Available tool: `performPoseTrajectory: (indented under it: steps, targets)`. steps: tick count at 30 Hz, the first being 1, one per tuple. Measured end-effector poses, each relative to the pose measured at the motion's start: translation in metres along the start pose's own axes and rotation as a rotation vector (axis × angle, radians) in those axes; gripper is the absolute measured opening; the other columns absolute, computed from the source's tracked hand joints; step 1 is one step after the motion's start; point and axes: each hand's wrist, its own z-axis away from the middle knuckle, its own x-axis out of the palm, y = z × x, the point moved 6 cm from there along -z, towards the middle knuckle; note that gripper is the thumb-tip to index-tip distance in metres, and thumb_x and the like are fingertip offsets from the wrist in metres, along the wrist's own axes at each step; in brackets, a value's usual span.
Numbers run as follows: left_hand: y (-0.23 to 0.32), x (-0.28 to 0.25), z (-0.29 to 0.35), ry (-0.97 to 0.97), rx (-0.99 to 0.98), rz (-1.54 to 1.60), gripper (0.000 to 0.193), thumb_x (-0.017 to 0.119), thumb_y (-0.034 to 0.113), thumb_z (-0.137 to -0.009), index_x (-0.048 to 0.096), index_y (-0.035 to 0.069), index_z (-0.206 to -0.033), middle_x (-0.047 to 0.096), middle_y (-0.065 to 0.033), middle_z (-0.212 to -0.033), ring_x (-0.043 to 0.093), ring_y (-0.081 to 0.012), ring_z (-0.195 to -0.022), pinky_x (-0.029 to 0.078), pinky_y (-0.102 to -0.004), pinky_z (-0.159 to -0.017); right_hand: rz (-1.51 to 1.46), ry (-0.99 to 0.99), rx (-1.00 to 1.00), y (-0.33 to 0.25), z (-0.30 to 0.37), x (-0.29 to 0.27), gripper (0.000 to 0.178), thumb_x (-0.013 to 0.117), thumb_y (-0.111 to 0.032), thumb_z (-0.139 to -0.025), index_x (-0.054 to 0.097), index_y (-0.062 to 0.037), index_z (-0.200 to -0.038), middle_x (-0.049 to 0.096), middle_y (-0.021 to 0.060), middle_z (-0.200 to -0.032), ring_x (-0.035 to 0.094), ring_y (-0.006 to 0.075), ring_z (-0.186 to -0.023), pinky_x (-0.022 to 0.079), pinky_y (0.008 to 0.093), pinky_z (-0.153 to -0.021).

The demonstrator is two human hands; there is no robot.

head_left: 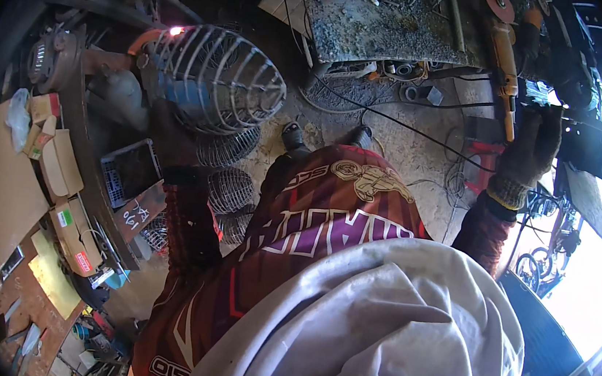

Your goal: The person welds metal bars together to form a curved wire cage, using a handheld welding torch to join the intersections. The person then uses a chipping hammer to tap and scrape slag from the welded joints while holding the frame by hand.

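Note:
My right hand (530, 155), in a thick knit work glove, is raised at the right with its fingers stretched forward. I make out nothing held in it. Just left of it hangs a long yellow-orange power tool (504, 66) with a reddish disc at its far end. My left hand (172, 139) is in deep shadow at the left, close under a pointed cage of bent metal rods (256, 88). Its fingers are lost in the dark, so whether it grips the cage is unclear. Near the cage's far left side, a spot on the metal glows red-hot (176, 31).
More rod cages (231, 189) lie on the floor below the first. Ahead stands a grimy worktable (391, 32) with metal scraps. Black cables (403, 122) cross the floor before my feet. Cardboard boxes (74, 234) lie on the left bench. A red stool (481, 166) stands at right.

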Motion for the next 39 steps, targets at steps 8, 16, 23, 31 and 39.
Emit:
performPoseTrajectory:
  steps: [8, 16, 23, 31, 39]
  targets:
    - [-0.036, 0.050, -0.017, -0.102, 0.441, -0.208, 0.010, 0.057, 0.012, -0.088, 0.059, 0.003, -0.084, 0.054, -0.0116, -0.077, 0.057, -0.0300, -0.077, 0.045, -0.0375, -0.070, 0.114, -0.277, 0.063, -0.006, 0.041, 0.032, 0.038, 0.059, -0.005, -0.094, 0.053, 0.0006, -0.131, 0.064, 0.0093, -0.112, 0.062, 0.0153, -0.099, 0.050, 0.0274, -0.086]
    - [0.007, 0.083, -0.021, -0.138, 0.330, 0.031, 0.028, 0.060, 0.028, -0.092, 0.060, 0.001, -0.085, 0.060, -0.0163, -0.079, 0.057, -0.0334, -0.074, 0.043, -0.0417, -0.068, 0.044, -0.362, 0.227, 0.008, 0.074, 0.051, 0.045, 0.068, -0.017, -0.089, 0.055, 0.0024, -0.127, 0.067, 0.0138, -0.112, 0.065, 0.0179, -0.102, 0.051, 0.0309, -0.088]
    - [0.023, 0.085, -0.005, -0.091, 0.601, -0.189, 0.035, 0.058, 0.035, -0.093, 0.059, 0.002, -0.081, 0.059, -0.0182, -0.078, 0.058, -0.0354, -0.075, 0.043, -0.0435, -0.066, 0.244, -0.533, 0.077, 0.017, 0.081, 0.074, 0.044, 0.069, -0.024, -0.088, 0.058, -0.0006, -0.123, 0.068, 0.0164, -0.102, 0.066, 0.0268, -0.097, 0.051, 0.0353, -0.083]
    - [0.018, 0.097, -0.014, -0.188, 0.223, 0.059, 0.048, 0.065, 0.052, -0.084, 0.060, 0.004, -0.080, 0.059, -0.0158, -0.075, 0.059, -0.0352, -0.074, 0.043, -0.0446, -0.065, 0.307, -0.631, 0.146, 0.015, 0.082, 0.076, 0.041, 0.067, -0.026, -0.088, 0.058, -0.0027, -0.121, 0.066, 0.0175, -0.099, 0.064, 0.0363, -0.090, 0.051, 0.0413, -0.076]
    - [0.008, 0.109, -0.018, -0.162, 0.301, 0.057, 0.051, 0.067, 0.054, -0.081, 0.061, 0.004, -0.078, 0.060, -0.0147, -0.072, 0.060, -0.0321, -0.070, 0.044, -0.0438, -0.064, 0.306, -0.626, 0.084, 0.031, 0.097, 0.074, 0.042, 0.067, -0.025, -0.090, 0.058, 0.0011, -0.122, 0.067, 0.0188, -0.106, 0.066, 0.0297, -0.098, 0.052, 0.0381, -0.082]
